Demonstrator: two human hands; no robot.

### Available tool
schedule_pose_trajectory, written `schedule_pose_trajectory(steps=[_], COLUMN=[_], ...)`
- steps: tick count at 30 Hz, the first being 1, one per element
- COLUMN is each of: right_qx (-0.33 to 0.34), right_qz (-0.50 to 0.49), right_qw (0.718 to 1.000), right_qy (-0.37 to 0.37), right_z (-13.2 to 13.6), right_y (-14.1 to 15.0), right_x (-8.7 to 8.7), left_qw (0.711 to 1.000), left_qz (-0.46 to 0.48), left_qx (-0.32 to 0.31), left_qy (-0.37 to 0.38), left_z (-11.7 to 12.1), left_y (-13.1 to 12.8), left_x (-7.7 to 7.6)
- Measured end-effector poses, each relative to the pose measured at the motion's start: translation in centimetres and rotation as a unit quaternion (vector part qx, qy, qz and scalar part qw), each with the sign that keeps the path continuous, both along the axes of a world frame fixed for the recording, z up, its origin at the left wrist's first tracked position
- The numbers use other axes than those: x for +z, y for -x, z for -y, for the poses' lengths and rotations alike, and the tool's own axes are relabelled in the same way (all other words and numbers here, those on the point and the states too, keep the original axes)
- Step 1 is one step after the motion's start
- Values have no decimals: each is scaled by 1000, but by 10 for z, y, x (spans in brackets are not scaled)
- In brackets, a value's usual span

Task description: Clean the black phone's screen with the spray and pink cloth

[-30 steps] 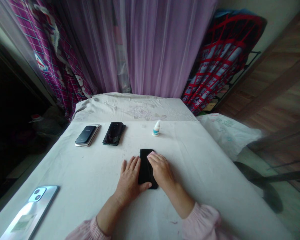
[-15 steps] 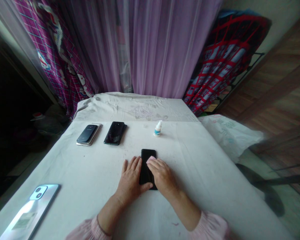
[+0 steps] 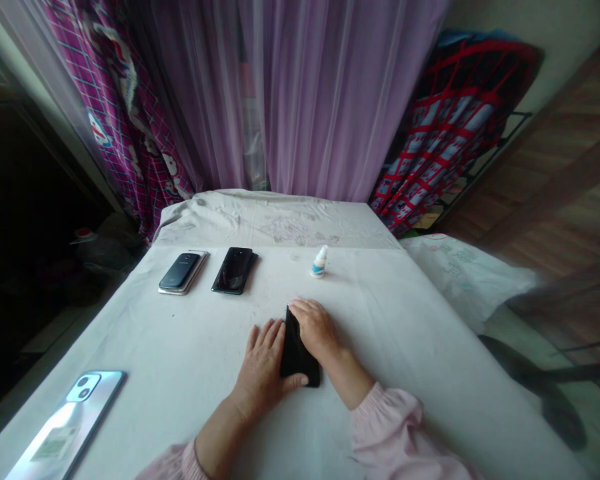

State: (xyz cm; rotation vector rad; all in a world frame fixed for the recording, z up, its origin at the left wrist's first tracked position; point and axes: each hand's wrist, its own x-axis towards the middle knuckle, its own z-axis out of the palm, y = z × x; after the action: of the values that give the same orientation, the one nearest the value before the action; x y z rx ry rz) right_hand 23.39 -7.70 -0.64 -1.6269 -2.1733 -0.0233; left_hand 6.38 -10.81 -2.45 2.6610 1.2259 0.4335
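Note:
A black smartphone (image 3: 296,353) lies on the white-covered table in front of me, dark face up. My left hand (image 3: 263,360) rests flat along its left edge, fingers stretched out, with the thumb across the phone's lower end. Over the phone's upper right part, my right hand (image 3: 317,328) is curled with fingertips at the top edge. A small pink cloth (image 3: 293,302) peeks out at those fingertips; most of it is hidden under the hand. Beyond the phone stands a small white spray bottle (image 3: 319,263) with a blue label.
Two stacked phones (image 3: 181,272) lie at the back left, beside a black phone (image 3: 233,270) resting on another dark one. A silver-blue phone (image 3: 63,430) lies back up at the near left. A white plastic bag (image 3: 470,273) is right of the table; purple curtains (image 3: 320,100) hang behind.
My right hand has slid up to the phone's top edge with the pink cloth, which is now mostly covered. My left hand keeps its place on the phone. The view has shifted slightly.

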Motion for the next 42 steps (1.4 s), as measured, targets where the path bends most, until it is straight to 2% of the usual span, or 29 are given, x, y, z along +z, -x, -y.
schedule_pose_trajectory(steps=[7,14,23,30,33,36,42], right_qx=[-13,83,53,109,123,112,47], right_qz=[16,4,27,-6,-15,-13,-3], right_qw=[1000,994,998,992,990,992,999], right_qy=[-3,-71,-1,-63,-66,-52,-27], right_z=[-6,13,-11,20,23,13,-7], right_y=[2,-2,1,0,-4,-5,-4], right_x=[5,-4,7,1,1,3,5], left_qw=[999,999,998,998,999,999,999], left_qz=[-6,-13,-26,-8,-10,-7,-21], left_qx=[-4,-2,1,5,5,12,-7], left_qy=[31,52,52,55,52,36,42], left_z=[1,2,5,8,7,7,4], left_y=[3,0,-3,-5,-5,-5,-2], left_x=[5,11,17,20,18,15,14])
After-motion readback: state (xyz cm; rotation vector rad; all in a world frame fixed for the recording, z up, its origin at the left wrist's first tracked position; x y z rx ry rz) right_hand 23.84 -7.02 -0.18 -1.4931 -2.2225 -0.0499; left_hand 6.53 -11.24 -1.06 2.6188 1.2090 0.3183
